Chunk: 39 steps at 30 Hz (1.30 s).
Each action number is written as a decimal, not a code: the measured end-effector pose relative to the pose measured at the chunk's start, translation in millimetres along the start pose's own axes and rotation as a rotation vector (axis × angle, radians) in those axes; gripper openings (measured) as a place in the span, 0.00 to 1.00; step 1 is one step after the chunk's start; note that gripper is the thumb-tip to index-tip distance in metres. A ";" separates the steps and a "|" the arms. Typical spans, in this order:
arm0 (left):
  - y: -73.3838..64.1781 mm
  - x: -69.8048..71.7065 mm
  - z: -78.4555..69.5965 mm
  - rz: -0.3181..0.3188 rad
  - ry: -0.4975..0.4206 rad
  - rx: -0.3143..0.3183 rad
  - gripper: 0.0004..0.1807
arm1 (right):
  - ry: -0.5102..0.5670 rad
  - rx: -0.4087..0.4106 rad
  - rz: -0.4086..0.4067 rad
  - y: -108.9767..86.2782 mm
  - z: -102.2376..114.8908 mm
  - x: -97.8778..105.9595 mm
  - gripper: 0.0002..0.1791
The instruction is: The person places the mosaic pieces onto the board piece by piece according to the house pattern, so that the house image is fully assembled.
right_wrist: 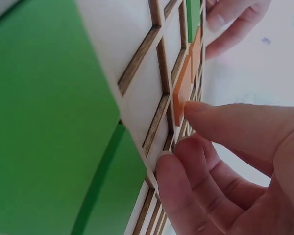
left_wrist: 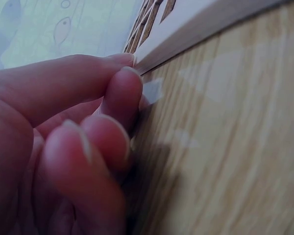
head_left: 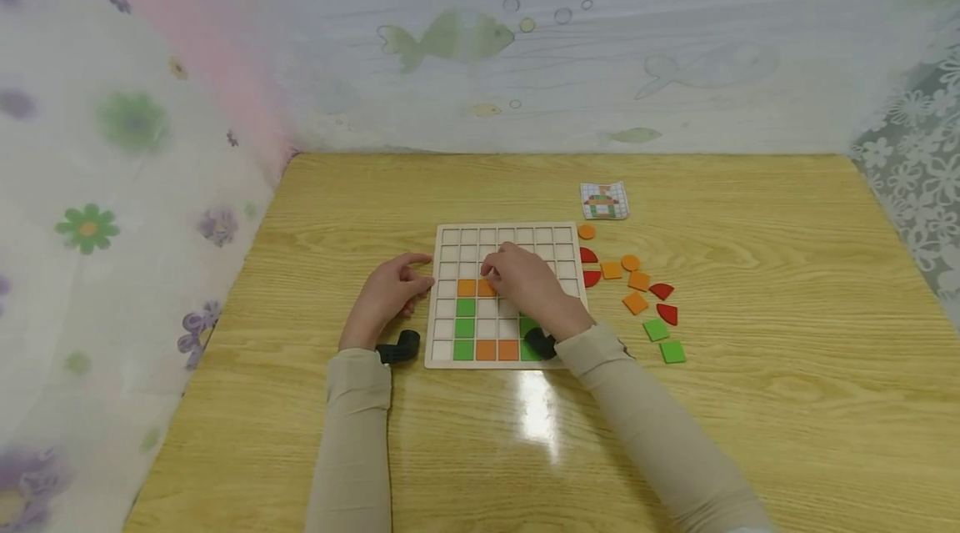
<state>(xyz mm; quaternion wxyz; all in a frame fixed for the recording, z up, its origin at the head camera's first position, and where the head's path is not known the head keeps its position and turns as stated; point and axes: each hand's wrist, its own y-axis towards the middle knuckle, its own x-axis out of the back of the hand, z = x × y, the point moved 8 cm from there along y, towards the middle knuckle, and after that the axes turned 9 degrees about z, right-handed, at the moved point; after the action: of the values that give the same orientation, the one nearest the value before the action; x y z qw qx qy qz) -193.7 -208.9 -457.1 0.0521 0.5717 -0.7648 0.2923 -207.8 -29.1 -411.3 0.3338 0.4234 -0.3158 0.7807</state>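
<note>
Your right grip point(head_left: 529, 281), loosely parted, touches an orange tile point(right_wrist: 183, 92); uneven pressure could leave it askew on the board point(head_left: 487, 328).

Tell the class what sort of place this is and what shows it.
Perhaps a children's playroom or classroom, though I cannot be sure: painted-looking fish decorate the wall, and a grid board with coloured tiles lies on the table.

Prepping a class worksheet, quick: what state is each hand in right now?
Left hand: open, at the left edge of the board.
Right hand: open, thumb touching an orange tile.
</note>
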 end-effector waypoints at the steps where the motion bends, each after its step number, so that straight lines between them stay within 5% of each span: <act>1: 0.1 -0.1 0.2 0.000 0.001 0.001 0.21 | 0.005 0.000 0.004 -0.5 0.0 -0.1 0.08; 26: -2.7 -0.9 -0.1 0.004 -0.027 0.005 0.22 | 0.057 -0.021 0.020 -33.0 -25.7 6.6 0.11; 39: 0.2 -0.3 2.1 -0.012 0.008 0.004 0.22 | 0.200 -0.066 0.030 -51.1 -59.9 7.6 0.12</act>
<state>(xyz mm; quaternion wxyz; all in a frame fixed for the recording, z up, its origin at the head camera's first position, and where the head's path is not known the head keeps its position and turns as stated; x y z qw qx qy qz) -193.3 -209.7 -459.0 0.0559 0.5753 -0.7604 0.2961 -197.7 48.8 -420.4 0.3658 0.3276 -0.3129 0.8130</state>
